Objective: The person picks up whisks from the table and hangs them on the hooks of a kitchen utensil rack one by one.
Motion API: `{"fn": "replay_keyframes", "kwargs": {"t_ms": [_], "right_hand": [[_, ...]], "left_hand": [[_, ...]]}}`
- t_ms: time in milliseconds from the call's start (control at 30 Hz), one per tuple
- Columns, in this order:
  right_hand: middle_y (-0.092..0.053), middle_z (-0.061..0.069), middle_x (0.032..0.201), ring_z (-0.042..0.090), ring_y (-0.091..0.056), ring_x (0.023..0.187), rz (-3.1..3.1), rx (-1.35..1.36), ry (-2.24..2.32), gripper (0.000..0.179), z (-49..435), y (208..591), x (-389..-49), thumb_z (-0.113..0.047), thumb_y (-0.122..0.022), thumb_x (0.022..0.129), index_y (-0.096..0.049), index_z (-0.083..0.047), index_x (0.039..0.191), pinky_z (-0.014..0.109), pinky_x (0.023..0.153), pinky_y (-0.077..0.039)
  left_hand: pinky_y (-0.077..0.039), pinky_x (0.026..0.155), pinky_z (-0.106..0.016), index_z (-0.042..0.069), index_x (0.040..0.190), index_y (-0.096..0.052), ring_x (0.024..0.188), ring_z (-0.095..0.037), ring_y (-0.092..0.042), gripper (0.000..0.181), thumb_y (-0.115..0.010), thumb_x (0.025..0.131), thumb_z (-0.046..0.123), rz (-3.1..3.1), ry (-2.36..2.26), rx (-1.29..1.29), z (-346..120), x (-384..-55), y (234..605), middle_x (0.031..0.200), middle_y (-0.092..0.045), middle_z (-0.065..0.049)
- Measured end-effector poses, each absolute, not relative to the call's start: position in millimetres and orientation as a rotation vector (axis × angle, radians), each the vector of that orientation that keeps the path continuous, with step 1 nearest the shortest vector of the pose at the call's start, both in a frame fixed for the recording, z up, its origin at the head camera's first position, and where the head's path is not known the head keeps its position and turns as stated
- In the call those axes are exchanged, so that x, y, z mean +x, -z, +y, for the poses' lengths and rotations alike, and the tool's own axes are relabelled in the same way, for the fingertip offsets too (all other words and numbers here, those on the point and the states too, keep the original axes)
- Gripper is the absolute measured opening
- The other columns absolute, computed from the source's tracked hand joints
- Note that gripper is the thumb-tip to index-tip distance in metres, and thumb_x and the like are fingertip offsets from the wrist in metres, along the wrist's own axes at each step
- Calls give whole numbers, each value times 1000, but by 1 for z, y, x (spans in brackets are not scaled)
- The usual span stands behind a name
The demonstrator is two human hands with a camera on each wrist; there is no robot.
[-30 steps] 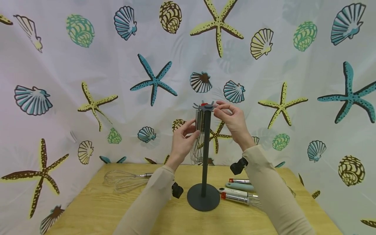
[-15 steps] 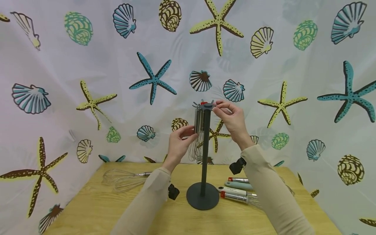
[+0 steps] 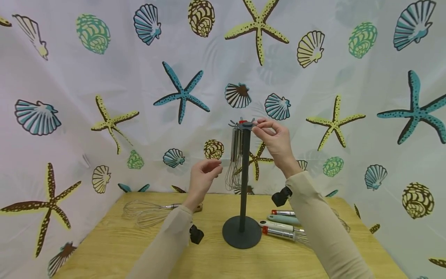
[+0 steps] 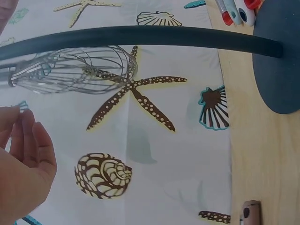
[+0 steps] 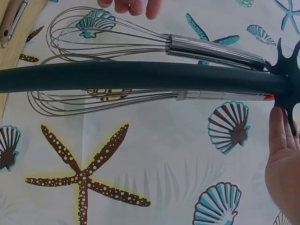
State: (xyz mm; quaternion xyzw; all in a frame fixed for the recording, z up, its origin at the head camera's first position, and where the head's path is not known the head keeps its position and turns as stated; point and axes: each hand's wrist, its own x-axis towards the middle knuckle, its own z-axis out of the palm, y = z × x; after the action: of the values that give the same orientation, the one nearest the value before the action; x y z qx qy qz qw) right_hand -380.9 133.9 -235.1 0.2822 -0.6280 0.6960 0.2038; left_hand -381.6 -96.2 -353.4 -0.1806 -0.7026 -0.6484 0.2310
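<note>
My right hand [image 3: 277, 145] pinches a hook at the top of a dark utensil stand [image 3: 244, 182], with its fingertips at the hook in the right wrist view. My left hand [image 3: 204, 179] is in the air left of the stand, fingers loosely bent around nothing. Between that hand and the pole hangs a whisk with a shiny steel handle [image 5: 213, 50], by its end from the hooked top [image 5: 287, 77]. Behind the pole hangs another whisk [image 5: 220, 95] with a red end, partly hidden by the pole.
Two or more wire whisks [image 3: 144, 214] lie at the table's left, partly behind my left forearm. To the right of the round base [image 3: 241, 242] lie a red-ended whisk [image 3: 278, 232], a white handle [image 3: 275, 225], a pale green handle [image 3: 283, 219] and another red-ended handle [image 3: 285, 212].
My left hand has let go of the steel-handled whisk and moved down and left, away from it. The whisk stays hanging. My right hand has stayed at the hook.
</note>
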Motion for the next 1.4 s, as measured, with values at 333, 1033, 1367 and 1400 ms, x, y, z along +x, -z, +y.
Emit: {"fn": "replay_keyframes", "kwargs": {"t_ms": [333,1033,1367,1400], "right_hand": [[-56,12,127,16,-64,116,-1785,730,-1959,11,134,230,-379,-9,-72,89,-67,-18,85,31,99,-50],[-34,15,156,26,-32,146,-1758,915,-2243,21,141,230,-387,1,-57,96,-63,-14,82,34,115,-34],[-39,10,154,26,-40,142,-1792,890,-2192,20,141,228,-386,0,-61,94,-64,-15,81,36,114,-35],[-39,10,154,26,-40,142,-1796,888,-2189,20,140,228,-386,0,-61,94,-64,-15,81,36,114,-35]], "left_hand": [[-58,77,-32,6,108,-72,81,-12,-67,18,-70,91,13,-1921,1912,-353,-117,-389,375,98,-71,-12],[-57,71,-25,1,107,-70,75,-10,-67,20,-72,90,13,-1887,2004,-165,-145,-391,398,82,-71,5],[-57,71,-26,2,105,-70,76,-10,-66,17,-71,91,11,-1880,2014,-104,-161,-395,421,88,-71,-2],[-57,71,-26,2,105,-70,76,-10,-66,17,-71,91,11,-1884,2008,-96,-163,-395,423,90,-71,-4]]}}
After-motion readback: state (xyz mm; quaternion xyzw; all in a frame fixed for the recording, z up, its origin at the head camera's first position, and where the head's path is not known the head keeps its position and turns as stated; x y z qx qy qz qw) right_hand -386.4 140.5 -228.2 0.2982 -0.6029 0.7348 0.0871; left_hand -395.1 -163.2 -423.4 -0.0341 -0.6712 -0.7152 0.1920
